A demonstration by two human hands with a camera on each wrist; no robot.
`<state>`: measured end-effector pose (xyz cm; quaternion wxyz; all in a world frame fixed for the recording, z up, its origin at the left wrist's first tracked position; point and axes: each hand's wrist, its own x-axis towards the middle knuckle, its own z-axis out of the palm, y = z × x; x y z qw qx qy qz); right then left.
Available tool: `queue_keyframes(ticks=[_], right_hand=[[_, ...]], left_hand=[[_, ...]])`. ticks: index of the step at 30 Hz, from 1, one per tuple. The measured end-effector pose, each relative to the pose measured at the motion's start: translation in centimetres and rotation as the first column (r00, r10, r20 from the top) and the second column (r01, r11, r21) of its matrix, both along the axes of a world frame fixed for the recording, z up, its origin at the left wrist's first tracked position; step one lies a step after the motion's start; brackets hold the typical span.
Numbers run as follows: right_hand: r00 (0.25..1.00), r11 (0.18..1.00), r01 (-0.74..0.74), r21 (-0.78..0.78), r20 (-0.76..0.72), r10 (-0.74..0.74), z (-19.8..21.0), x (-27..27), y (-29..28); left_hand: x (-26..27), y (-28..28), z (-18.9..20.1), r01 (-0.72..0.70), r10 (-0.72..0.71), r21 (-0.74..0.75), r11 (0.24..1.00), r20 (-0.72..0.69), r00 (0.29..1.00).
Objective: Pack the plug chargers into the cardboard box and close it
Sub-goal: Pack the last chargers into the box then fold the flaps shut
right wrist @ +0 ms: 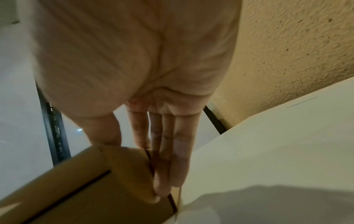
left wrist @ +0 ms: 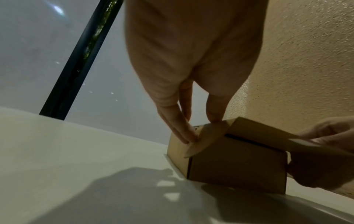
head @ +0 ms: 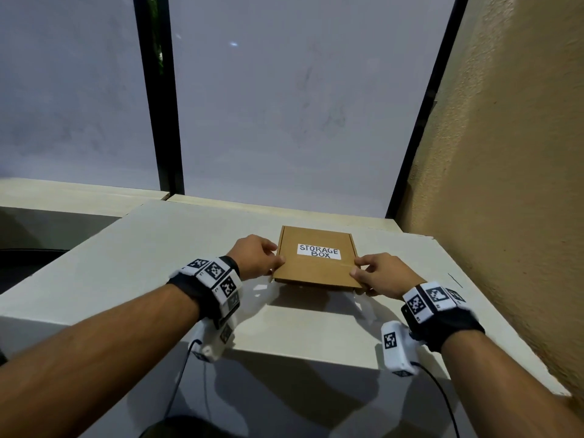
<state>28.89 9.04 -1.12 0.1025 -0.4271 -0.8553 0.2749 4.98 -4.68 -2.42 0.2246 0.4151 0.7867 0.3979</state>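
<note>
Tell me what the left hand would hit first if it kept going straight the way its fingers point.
The left hand already touches the cardboard box at its left side, so it meets the box at once; past it stands the beige wall.

Bare forearms, black wrist straps [head: 202, 298] at lower left and right, white marker-printed camera blocks [head: 395, 347], thin black cables [head: 177, 384] trailing down.

Cardboard box [head: 317, 267] on the surface [head: 151, 257], between both grips: left hand [head: 257, 256] at box's left side, right hand [head: 384, 273] at its right near corner. Window [head: 284, 90] behind the box, wall [head: 505, 153] right of right grip.
</note>
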Motion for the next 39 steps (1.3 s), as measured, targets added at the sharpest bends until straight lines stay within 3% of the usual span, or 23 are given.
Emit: queue_keyframes(ticks=[6, 15, 17, 20, 24, 30, 34, 39], right_hand=[[0.998, 0.997, -0.017, 0.073, 0.062, 0.012, 0.1, -0.2, -0.6], [0.992, 0.991, -0.003, 0.13, 0.124, -0.013, -0.4, -0.5, -0.7], [0.99, 0.99, 0.012, 0.143, 0.138, -0.032, -0.5, -0.7, -0.4], [0.977, 0.981, -0.052, 0.188, 0.214, 0.01, 0.2, -1.1, 0.0], [0.917, 0.956, -0.22, 0.196, 0.376, 0.134, 1.6, -1.7, 0.9], [0.88, 0.927, -0.258, 0.272, 0.462, 0.109, 2.3, -2.7, 1.6], [0.903, 0.906, -0.26, 0.334, 0.417, 0.105, 1.6, -3.0, 2.1], [0.921, 0.888, -0.271, 0.371, 0.368, 0.127, 1.4, -3.1, 2.3]], left_hand=[[1.1, -0.2, -0.3, -0.063, 0.057, 0.066, 0.996, 0.094, 0.994], [1.2, 0.2, -0.2, -0.092, 0.092, -0.004, 0.996, 0.125, 0.988], [1.0, 0.4, -0.4, -0.046, 0.047, -0.026, 0.999, 0.026, 0.999], [1.0, 0.6, 0.2, 0.065, -0.09, -0.097, 0.993, -0.272, 0.958], [0.8, 0.8, 1.4, 0.312, -0.376, -0.22, 0.924, -0.376, 0.847], [-0.5, 1.4, 1.7, 0.303, -0.43, -0.312, 0.901, -0.541, 0.722], [-1.1, 2.1, 1.7, 0.306, -0.426, -0.296, 0.905, -0.621, 0.658], [-1.5, 2.5, 1.4, 0.337, -0.397, -0.223, 0.915, -0.649, 0.649]])
